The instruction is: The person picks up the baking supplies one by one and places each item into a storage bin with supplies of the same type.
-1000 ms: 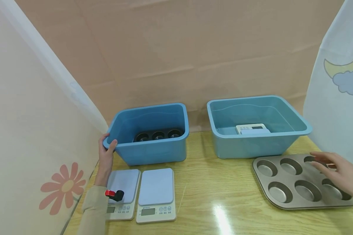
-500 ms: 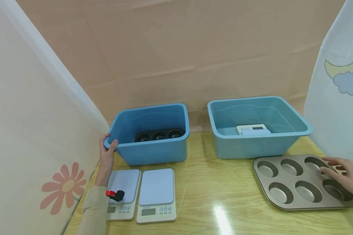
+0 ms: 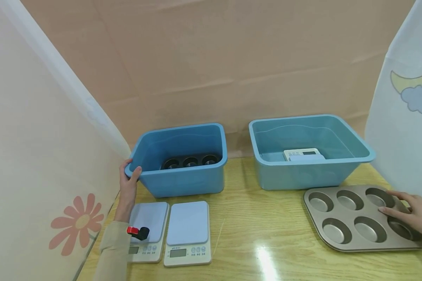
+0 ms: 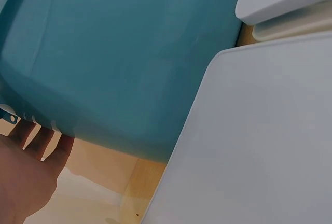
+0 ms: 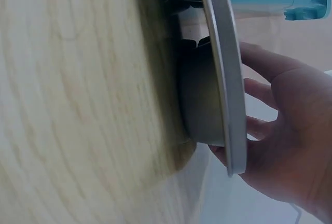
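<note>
From the head view, the muffin tray (image 3: 358, 218) lies flat on the table (image 3: 267, 226) at the near right, long axis running left to right, just in front of the right blue bin (image 3: 309, 171). The right hand (image 3: 413, 212) comes in from the right, fingers spread flat over the tray's right-hand cups, grip loose, not clenched. The left hand (image 3: 128, 183) grasps the left corner of the left blue bin (image 3: 183, 175), thumb over the rim, arm stretched forward past two scales (image 3: 168, 232). Left wrist view: fingers (image 4: 36, 136) tucked under the bin's rim. Right wrist view: the right hand (image 5: 280, 146) has fingers along the tray's (image 5: 220, 73) edge, and the tray's edge looks slightly off the table.
</note>
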